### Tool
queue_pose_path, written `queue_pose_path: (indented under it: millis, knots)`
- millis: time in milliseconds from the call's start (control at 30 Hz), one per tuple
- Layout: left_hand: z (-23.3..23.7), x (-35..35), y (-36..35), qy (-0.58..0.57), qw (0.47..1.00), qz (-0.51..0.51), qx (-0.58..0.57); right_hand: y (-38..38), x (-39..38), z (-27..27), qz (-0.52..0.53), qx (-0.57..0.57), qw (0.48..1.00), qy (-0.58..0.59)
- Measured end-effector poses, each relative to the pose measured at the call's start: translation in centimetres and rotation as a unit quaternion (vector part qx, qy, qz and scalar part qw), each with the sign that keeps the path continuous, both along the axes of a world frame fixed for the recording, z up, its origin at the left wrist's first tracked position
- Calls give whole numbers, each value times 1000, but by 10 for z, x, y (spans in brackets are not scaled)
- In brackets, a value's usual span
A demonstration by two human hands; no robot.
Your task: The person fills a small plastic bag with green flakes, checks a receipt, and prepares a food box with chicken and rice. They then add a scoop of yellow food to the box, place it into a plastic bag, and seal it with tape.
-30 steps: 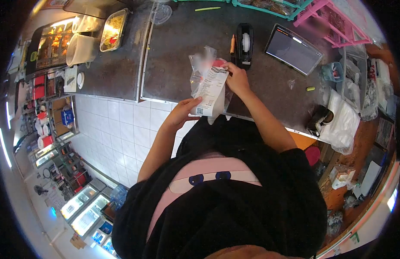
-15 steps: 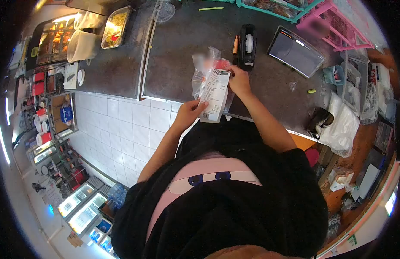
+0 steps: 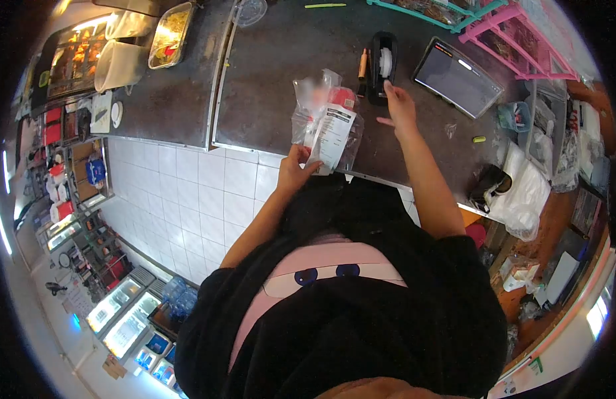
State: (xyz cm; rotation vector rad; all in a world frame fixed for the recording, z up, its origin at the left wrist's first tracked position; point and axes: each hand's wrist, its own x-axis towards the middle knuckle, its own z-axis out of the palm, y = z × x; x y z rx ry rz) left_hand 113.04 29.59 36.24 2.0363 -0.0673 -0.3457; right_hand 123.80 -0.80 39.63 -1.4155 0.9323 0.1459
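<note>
A long white printed receipt (image 3: 334,136) lies over a clear plastic bag (image 3: 354,136) at the counter's front edge. Something red and white (image 3: 341,98) shows through the plastic. My left hand (image 3: 296,171) pinches the lower end of the receipt and bag, thumb on top. Empty, with thumb and fingers apart, my right hand (image 3: 401,113) reaches to the near end of a black tape dispenser (image 3: 382,73), fingertips right at its tape end. A slim orange-and-black stick (image 3: 363,64) lies just left of the dispenser.
A tablet (image 3: 458,76) rests on the dark counter (image 3: 275,73) to the right. Teal (image 3: 414,14) and pink baskets (image 3: 521,43) stand behind it. White plastic bags (image 3: 521,193) are piled at the right edge. A food tray (image 3: 169,36) and tubs sit far left.
My right hand has let go of the receipt's top and moved right to the tape dispenser. The receipt and bag now rest lower at the counter edge, still under my left hand.
</note>
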Motion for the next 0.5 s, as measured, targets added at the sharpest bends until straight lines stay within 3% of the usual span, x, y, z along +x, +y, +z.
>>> queue_pose_path:
  millis: [100, 167, 200, 233, 367, 500]
  knots:
    - [8, 8, -7, 29, 999, -6, 46, -8, 25, -2, -2, 134, 989, 54]
    - [-8, 13, -8, 66, 996, 18, -54, -12, 28, -9, -23, 168, 985, 40]
    - [-14, 15, -6, 84, 991, 29, -104, -7, 19, -14, -46, 154, 987, 4]
    - [-7, 19, -10, 84, 994, 29, -63, 0, 1, -21, -67, 138, 988, -33]
    - [-10, 28, -16, 134, 983, 36, -116, 31, -53, -32, -85, 12, 991, -105]
    - [0, 42, -11, 194, 977, -4, -94, 11, -50, -81, 45, -210, 975, -63]
